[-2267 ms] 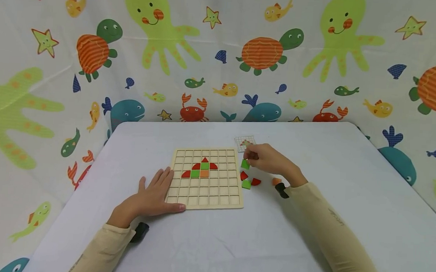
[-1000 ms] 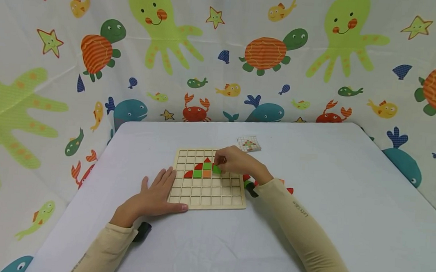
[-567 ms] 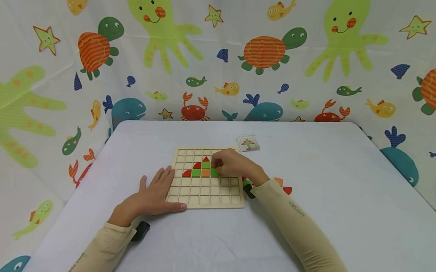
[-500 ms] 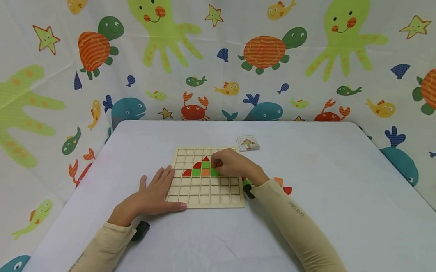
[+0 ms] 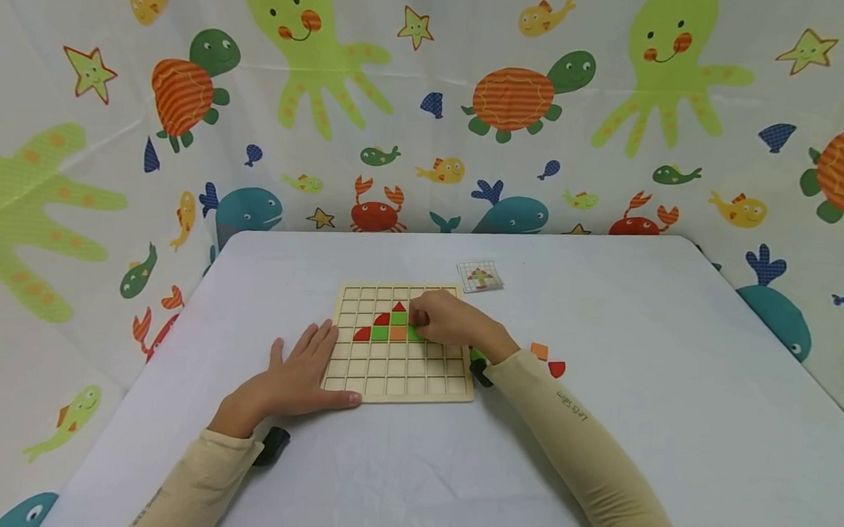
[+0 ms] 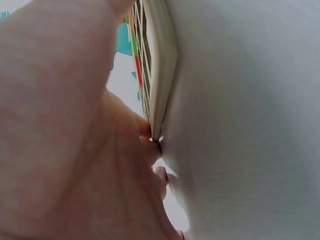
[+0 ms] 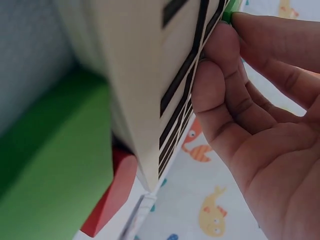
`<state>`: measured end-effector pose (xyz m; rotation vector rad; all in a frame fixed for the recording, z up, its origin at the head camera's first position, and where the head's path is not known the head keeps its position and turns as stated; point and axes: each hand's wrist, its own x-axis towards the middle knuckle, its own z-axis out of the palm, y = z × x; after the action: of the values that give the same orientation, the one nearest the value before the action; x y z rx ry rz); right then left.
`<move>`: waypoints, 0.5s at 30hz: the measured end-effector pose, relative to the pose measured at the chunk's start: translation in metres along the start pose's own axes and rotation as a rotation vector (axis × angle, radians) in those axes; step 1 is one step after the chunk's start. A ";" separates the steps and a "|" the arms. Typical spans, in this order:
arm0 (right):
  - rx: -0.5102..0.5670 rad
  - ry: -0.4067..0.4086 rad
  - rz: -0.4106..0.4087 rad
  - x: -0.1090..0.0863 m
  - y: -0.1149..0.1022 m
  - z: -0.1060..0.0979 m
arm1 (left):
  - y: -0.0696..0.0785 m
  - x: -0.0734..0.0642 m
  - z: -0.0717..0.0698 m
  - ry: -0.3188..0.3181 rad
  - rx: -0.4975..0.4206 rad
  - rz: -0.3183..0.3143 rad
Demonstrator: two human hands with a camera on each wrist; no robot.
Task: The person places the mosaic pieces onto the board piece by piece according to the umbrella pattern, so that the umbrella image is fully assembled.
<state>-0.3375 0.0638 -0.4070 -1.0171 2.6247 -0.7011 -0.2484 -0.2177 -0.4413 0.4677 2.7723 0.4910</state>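
Observation:
My left hand (image 5: 294,378) lies spread at the left side of the wooden grid board (image 5: 395,388), fingers along its left edge and thumb at the near-left corner. Over the board, my right hand (image 5: 449,319) pinches a green square tile (image 7: 231,10) at the cell right of the orange tile (image 5: 397,334). That green tile is partly covered by the fingers in the head view. Also on the board are a red triangle (image 5: 400,307), red quarter-round tiles (image 5: 363,334) and green squares (image 5: 380,334). My right hand hides the cells to their right.
A small pattern card (image 5: 479,276) lies behind the board's far-right corner. To the right lie a loose orange tile (image 5: 539,351) and a red rounded tile (image 5: 556,369). A green piece (image 7: 65,170) and a red piece (image 7: 112,192) lie beside the board's right edge.
My right hand has brought a green tile from right of the board to the cell beside the orange tile. Over the last half second it has barely moved. My left hand stays put.

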 end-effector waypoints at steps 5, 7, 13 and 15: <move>-0.018 0.008 -0.007 -0.001 0.000 0.000 | 0.001 0.000 -0.001 0.003 0.000 0.001; -0.025 0.011 -0.014 -0.002 0.001 0.000 | 0.001 0.000 0.000 0.002 0.002 -0.003; 0.002 0.026 -0.002 -0.006 0.001 -0.006 | 0.001 0.000 0.000 -0.006 0.008 -0.019; 0.013 0.035 0.022 -0.009 0.001 -0.011 | 0.002 0.001 0.000 -0.006 0.006 -0.019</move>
<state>-0.3357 0.0749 -0.3979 -0.9790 2.6537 -0.7365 -0.2482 -0.2157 -0.4410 0.4427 2.7708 0.4769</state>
